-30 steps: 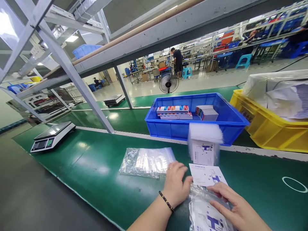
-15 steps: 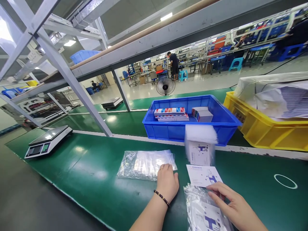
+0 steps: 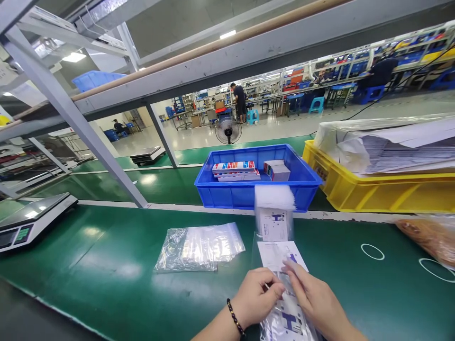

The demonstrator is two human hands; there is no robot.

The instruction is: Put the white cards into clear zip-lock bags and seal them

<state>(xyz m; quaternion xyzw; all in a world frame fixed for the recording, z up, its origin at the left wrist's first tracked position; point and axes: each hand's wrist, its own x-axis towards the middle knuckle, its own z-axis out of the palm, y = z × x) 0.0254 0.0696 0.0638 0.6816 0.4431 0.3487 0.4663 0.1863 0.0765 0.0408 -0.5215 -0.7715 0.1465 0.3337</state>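
Note:
My left hand (image 3: pixel 261 293) is closed in a pinch on a clear plastic bag (image 3: pixel 255 253), whose thin film shows faintly above the fingers. Close by on the right, my right hand (image 3: pixel 314 293) has its fingers pressed together, the tips over the lower edge of a white printed card (image 3: pixel 280 251). What those fingertips grip is blurred. Beneath both hands lie bagged cards (image 3: pixel 291 322) with a purple print. Beyond the white card stands a stack of white sleeves with a printed card (image 3: pixel 273 225). Flat clear bags (image 3: pixel 202 246) lie to the left.
A blue bin (image 3: pixel 231 194) holding printed boxes (image 3: pixel 234 168) stands behind the cards. To its right is a yellow crate (image 3: pixel 384 194) of papers. A scale (image 3: pixel 39 218) sits far left, and a bag of brown material (image 3: pixel 430 237) lies far right. A slanted post (image 3: pixel 95 147) rises from the bench.
My left hand has left the pile of clear bags and moved right, beside my right hand. A clear film now shows by the white card. The view has swung to the right.

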